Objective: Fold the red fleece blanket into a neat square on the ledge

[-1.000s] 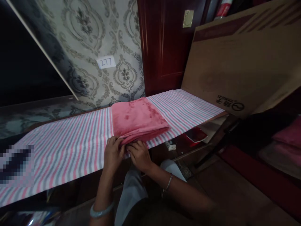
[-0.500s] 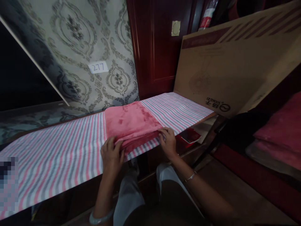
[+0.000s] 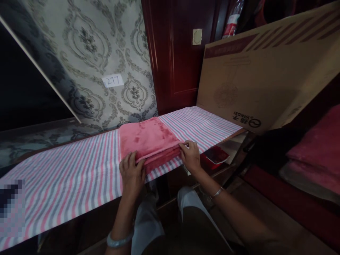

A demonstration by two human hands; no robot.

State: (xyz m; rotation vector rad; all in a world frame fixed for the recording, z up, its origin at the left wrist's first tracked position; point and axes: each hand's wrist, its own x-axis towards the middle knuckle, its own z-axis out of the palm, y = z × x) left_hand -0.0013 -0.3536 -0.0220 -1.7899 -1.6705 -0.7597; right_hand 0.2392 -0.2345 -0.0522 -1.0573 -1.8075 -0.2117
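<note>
A pink plush cloth [image 3: 147,136], perhaps a towel, lies on a striped cover [image 3: 87,173] over a long narrow surface. Its near edge is turned up in a narrow fold, with darker pink pile below the fold. My left hand [image 3: 132,172] pinches the fold at its left corner, fingers bent over the edge. At the right corner, my right hand [image 3: 190,156] grips the same fold between thumb and fingers. Between the two hands the folded edge runs nearly straight. The fingertips' undersides are partly hidden.
A large cardboard box [image 3: 255,78] stands at the right end of the surface. Behind are a patterned wall with a number card [image 3: 113,80] and a dark red door [image 3: 180,60]. A dark screen [image 3: 29,78] is at left. More pink cloth [image 3: 316,152] lies far right.
The fold along the near edge looks straighter and tighter. My left hand has shifted slightly right in view; both hands keep hold of the edge. The view has tilted a little.
</note>
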